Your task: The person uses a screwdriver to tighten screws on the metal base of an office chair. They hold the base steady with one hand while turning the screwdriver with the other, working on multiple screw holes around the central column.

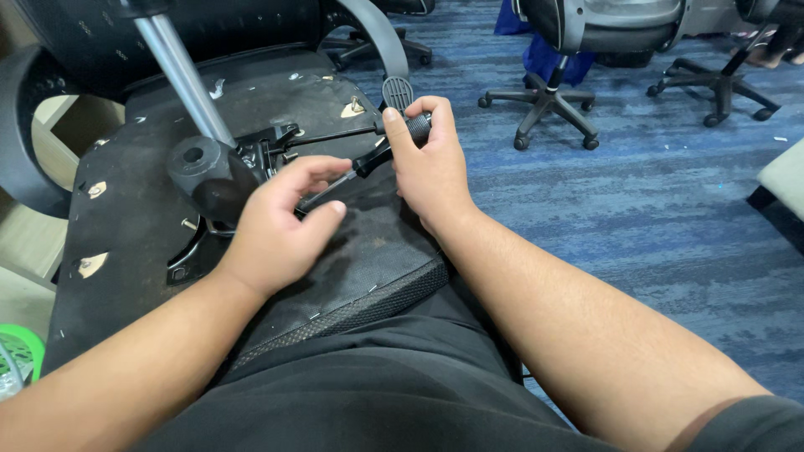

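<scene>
An upturned office chair seat [151, 209] lies across my lap, black underside up, with its metal mechanism [251, 163] and a silver gas cylinder [180, 71] sticking up. My right hand [431, 163] is shut on the black handle of a screwdriver [368, 159], whose shaft points down-left toward the mechanism. My left hand [280, 222] hovers over the shaft near its tip, fingers curled and apart, holding nothing that I can see. A black lever with a paddle end [397, 92] juts out just above my right hand.
Blue carpet covers the floor to the right. Two other chair bases on castors [540, 109] [720, 88] stand at the back. A curved grey armrest [381, 33] arcs above the seat. A green object [17, 351] sits at the left edge.
</scene>
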